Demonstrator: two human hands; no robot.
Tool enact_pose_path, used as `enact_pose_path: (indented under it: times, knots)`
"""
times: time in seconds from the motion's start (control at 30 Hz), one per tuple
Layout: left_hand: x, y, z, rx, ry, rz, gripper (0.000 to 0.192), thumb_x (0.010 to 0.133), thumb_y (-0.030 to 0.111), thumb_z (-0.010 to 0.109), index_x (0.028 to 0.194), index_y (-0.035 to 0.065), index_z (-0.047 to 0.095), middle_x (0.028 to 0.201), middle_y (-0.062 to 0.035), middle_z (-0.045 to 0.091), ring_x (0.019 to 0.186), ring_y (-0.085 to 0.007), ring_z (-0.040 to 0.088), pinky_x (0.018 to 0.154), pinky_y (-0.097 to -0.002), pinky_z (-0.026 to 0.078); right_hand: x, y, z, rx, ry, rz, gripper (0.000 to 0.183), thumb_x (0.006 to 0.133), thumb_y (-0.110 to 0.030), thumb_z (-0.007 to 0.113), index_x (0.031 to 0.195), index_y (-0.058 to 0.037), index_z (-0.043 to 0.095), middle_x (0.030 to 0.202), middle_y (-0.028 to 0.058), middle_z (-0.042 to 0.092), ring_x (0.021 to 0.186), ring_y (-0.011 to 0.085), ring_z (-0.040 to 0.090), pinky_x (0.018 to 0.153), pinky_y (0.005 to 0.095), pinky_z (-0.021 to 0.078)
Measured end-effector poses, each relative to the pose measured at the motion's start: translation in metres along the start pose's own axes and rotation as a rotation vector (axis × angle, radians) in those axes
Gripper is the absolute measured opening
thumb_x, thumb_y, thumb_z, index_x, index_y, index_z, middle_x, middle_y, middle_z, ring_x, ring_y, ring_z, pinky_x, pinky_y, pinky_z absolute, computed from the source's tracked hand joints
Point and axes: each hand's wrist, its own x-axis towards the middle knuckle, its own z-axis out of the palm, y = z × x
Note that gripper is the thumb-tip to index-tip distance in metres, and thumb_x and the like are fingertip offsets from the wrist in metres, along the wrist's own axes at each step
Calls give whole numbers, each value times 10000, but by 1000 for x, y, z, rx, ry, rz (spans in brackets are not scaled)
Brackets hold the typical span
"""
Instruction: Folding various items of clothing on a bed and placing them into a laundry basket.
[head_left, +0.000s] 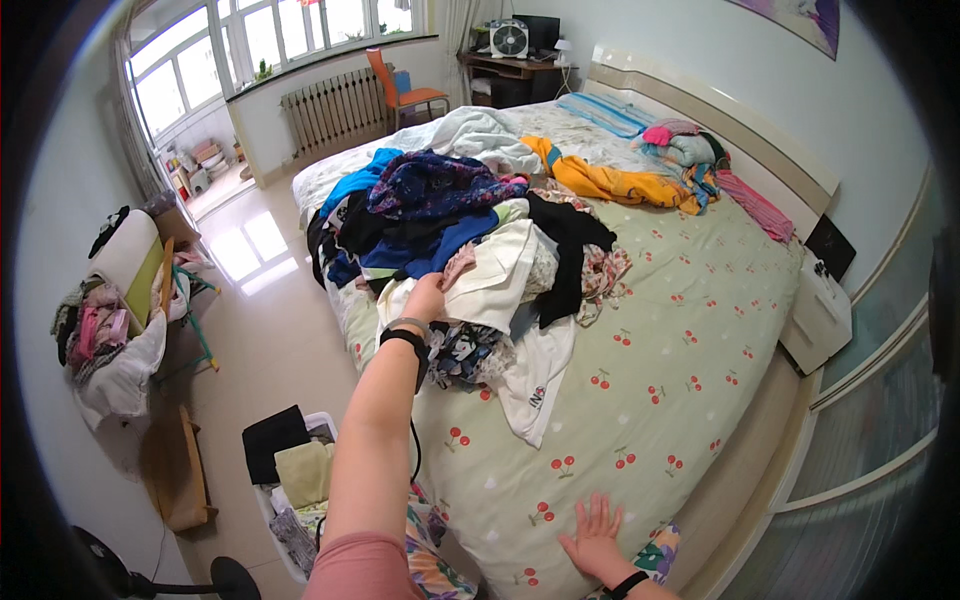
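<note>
My left hand (426, 297) reaches into a heap of clothes on the bed and pinches a dusty-pink piece of cloth (460, 264). Around it lie a cream garment (491, 281), royal-blue clothing (450, 244) and a dark floral garment (427, 180). A black garment (562, 247) drapes over the heap's right side. Below my left wrist are a dark patterned cloth (461, 349) and a white garment with printed lettering (536, 382). My right hand (596, 536) rests palm down, fingers spread, on the green cherry-print bedsheet (675, 397).
A white basket (262, 499) of folded clothes stands on the floor at the left. Beyond it, a chair piled with clothes (124, 315) is near the wall. An orange cloth (615, 184) lies farther up the bed. A white nightstand (817, 319) stands at the right.
</note>
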Motion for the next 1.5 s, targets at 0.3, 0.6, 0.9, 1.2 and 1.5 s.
enact_pose_path:
  times: [0.3,0.6,0.9,1.2,1.5]
  knots:
    - [16,32,-11,-424,345,5,171,753,41,625,912,28,562,791,-87,608,726,-187,587,664,-305,484,-2,-2,18,-67,-10,-24,830,847,-566,500,1457,-67,238,1513,242,109,1405,428,50,1074,643,-18]
    - [-274,197,45,-509,-473,271,77,825,9,505,882,53,479,781,-149,538,722,-298,557,647,-365,453,24,9,-34,800,-270,158,574,981,-405,400,1425,-51,321,1474,149,297,1369,272,262,1106,478,193]
    - [-450,226,31,-581,-858,363,71,832,24,544,879,51,498,771,-101,547,715,-263,553,649,-348,452,41,-41,-109,1098,-509,-104,367,921,-300,571,1135,-3,596,987,84,676,869,167,615,793,311,483]
    - [-376,111,35,-374,-4,24,519,787,91,656,1262,66,449,1162,-145,536,999,-289,545,832,-365,458,-110,40,-202,764,567,-114,302,851,33,592,1152,10,572,949,101,611,866,171,579,786,310,477]
    - [-336,123,42,-97,395,-255,1004,710,1,711,1494,185,113,1505,-280,-5,1374,-452,174,1101,-430,255,-254,99,-292,616,1576,438,523,1005,-395,363,1394,-46,357,1314,130,479,1209,252,477,1036,397,363]
